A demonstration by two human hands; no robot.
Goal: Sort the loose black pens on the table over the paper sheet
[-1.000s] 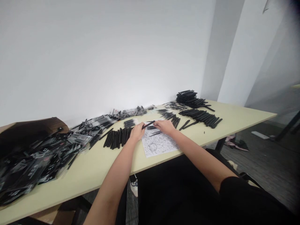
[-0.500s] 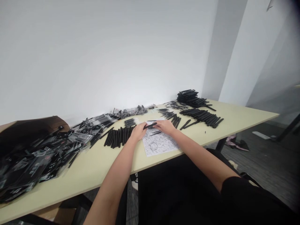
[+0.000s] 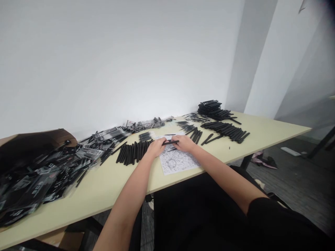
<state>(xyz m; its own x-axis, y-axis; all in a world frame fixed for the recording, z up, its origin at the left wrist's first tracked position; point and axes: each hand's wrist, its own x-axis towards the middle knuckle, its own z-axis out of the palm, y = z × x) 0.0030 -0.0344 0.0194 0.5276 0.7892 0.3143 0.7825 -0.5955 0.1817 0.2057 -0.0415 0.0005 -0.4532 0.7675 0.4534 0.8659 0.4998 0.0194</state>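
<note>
Between my two hands a black pen lies nearly level, just above a sheet of paper covered in dense scribbles. My left hand is closed on the pen's left end. The fingers of my right hand grip its right end. A few thin dark refills or pen parts lie on the paper, partly hidden behind my hands. Close to my left hand runs a row of thick black pens. Beyond my right hand lie several black pen barrels.
Packaging and plastic sleeves heap across the left of the table, by an open cardboard box. Thin refills lie behind the pen row. More black pens and a tall stack stand to the right. A wall borders the back.
The pen has turned from a slant to nearly level and shifted slightly right and down between my hands. The piles on the table look unchanged.
</note>
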